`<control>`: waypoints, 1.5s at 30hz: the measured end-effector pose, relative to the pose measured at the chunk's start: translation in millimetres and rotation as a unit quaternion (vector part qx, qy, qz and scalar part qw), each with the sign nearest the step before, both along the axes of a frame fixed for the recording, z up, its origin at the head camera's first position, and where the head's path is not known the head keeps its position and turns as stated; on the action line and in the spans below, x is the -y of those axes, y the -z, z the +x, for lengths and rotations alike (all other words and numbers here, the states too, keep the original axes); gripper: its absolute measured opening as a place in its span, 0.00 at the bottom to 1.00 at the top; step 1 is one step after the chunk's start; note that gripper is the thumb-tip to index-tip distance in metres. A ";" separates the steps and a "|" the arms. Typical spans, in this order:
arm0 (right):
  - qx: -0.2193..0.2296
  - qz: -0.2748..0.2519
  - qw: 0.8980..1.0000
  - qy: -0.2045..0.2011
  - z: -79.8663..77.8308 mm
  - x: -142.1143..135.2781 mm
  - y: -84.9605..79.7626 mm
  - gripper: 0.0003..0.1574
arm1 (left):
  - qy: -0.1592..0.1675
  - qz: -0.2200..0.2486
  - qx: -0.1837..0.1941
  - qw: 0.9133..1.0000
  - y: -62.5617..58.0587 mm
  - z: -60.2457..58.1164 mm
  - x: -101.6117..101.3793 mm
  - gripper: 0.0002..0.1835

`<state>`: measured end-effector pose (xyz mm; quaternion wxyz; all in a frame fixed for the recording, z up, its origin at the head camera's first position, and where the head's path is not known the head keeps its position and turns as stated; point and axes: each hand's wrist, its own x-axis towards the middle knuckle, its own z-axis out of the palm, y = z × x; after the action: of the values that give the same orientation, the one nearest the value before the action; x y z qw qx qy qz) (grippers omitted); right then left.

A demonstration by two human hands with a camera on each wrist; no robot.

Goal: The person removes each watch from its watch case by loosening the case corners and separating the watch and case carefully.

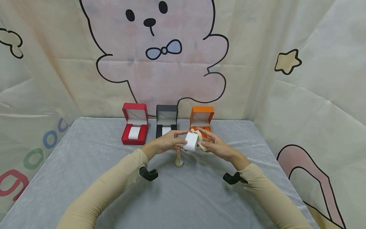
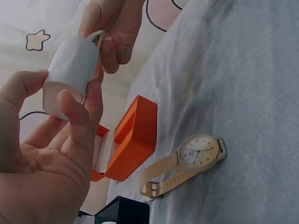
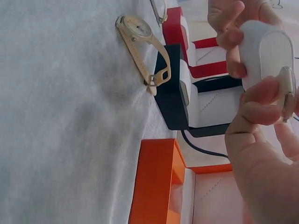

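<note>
Over the table, my left hand (image 1: 166, 142) grips a white watch cushion (image 1: 191, 141) between thumb and fingers. My right hand (image 1: 215, 146) pinches a beige watch (image 1: 199, 140) at the cushion's right side; in the right wrist view its small metal edge (image 3: 287, 112) shows between thumb and fingers. Below the left hand, a second beige watch (image 2: 199, 151) lies on the cloth with its strap buckled in a loop. Just behind the hands stands an open orange watch box (image 1: 202, 111), its front partly hidden by them.
An open red box (image 1: 135, 139) and an open dark box (image 1: 167, 109) stand left of the orange one, each with a white cushion inside. Grey cloth (image 1: 183, 197) covers the table. Part of another pale strap (image 3: 160, 14) lies beside the red box. Printed curtains surround the table.
</note>
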<state>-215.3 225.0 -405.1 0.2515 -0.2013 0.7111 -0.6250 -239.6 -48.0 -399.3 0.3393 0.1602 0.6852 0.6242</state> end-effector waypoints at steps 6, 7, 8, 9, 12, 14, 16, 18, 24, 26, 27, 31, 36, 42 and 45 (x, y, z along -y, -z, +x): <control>-0.013 -0.004 1.000 0.008 -1.8 -10.8 2.2 0.39 | -0.009 0.001 0.005 1.000 -0.9 -2.2 5.1 0.37; -0.014 -0.006 1.000 0.007 -1.6 -12.6 2.5 0.39 | -0.013 0.003 0.007 1.000 -0.1 -3.1 5.3 0.38; -0.015 -0.005 1.000 0.011 -1.3 -14.6 3.0 0.39 | -0.017 0.004 0.010 1.000 0.7 -3.6 5.6 0.37; -0.018 -0.003 1.000 0.016 -0.8 -16.5 3.4 0.39 | -0.019 0.006 0.011 1.000 1.4 -4.3 5.7 0.38; -0.023 0.000 0.999 0.031 -0.2 -21.4 3.8 0.40 | -0.032 0.009 0.016 0.999 3.1 -6.3 5.5 0.37; -0.021 0.006 0.999 0.045 0.5 -24.7 3.8 0.41 | -0.038 0.007 0.018 0.999 3.3 -6.9 5.0 0.37; -0.018 0.011 0.998 0.052 1.4 -27.4 3.2 0.41 | -0.044 0.008 0.019 0.999 4.0 -7.6 4.3 0.36; -0.016 0.017 0.998 0.057 3.0 -30.2 3.1 0.41 | -0.048 0.010 0.017 0.999 5.9 -8.0 3.7 0.36; -0.018 0.026 0.997 0.065 9.6 -35.3 3.3 0.41 | -0.079 0.003 0.011 0.997 14.3 -7.4 -0.3 0.36; -0.026 0.032 0.997 0.065 9.2 -37.6 4.5 0.41 | -0.085 -0.001 0.001 0.996 15.8 -8.3 -2.0 0.36; -0.032 0.034 0.997 0.065 8.2 -39.2 5.8 0.41 | -0.087 -0.003 -0.005 0.996 15.9 -8.7 -2.9 0.37; -0.043 0.037 0.996 0.066 5.2 -45.5 10.6 0.41 | -0.086 -0.004 -0.022 0.996 15.7 -9.6 -7.0 0.37; -0.047 0.051 0.995 0.072 8.2 -53.0 16.2 0.41 | -0.077 0.015 -0.019 0.997 21.0 -8.6 -15.0 0.37; -0.056 0.052 0.994 0.073 14.5 -63.1 23.5 0.42 | -0.072 0.024 -0.028 0.997 26.5 -10.8 -27.8 0.37; -0.057 0.055 0.994 0.074 17.1 -68.9 27.6 0.41 | -0.080 0.030 -0.032 0.996 27.0 -10.9 -33.3 0.38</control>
<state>-198.2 293.9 -432.7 0.1745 -0.1688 0.7707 -0.5892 -250.5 -14.7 -426.3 0.2613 0.1348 0.6874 0.6641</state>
